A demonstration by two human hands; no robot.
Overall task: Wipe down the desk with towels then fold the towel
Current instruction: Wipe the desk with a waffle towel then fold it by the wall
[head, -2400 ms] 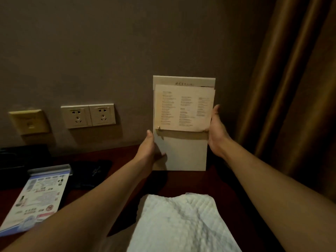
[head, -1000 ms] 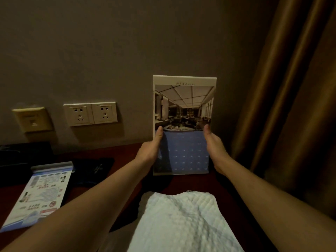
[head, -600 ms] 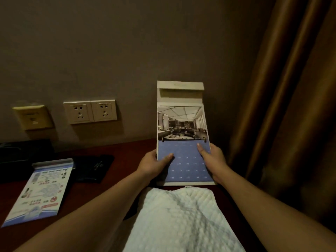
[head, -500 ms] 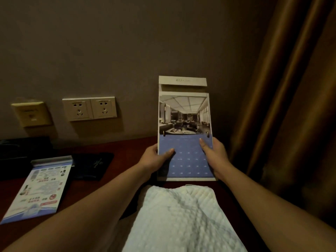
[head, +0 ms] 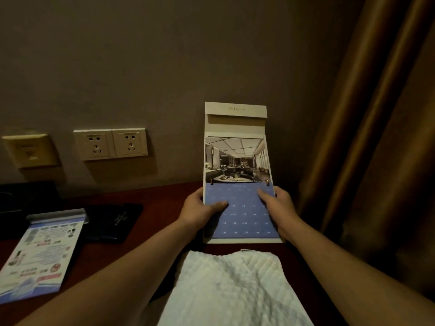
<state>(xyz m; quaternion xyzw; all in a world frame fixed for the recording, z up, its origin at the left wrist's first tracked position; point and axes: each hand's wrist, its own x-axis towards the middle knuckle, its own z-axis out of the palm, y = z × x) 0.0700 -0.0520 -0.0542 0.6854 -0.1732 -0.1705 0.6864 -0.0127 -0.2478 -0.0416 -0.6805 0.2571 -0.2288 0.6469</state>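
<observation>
White quilted towel (head: 235, 285) is laid idle on the near tabletop (head: 160, 203), while just beyond it a desk calendar (head: 236, 158) is gripped at both edges by the left hand (head: 200, 210) and right hand (head: 279, 205), probably to clear wiping space.

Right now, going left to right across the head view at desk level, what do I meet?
printed leaflet → black folder → calendar → brown curtain
</observation>
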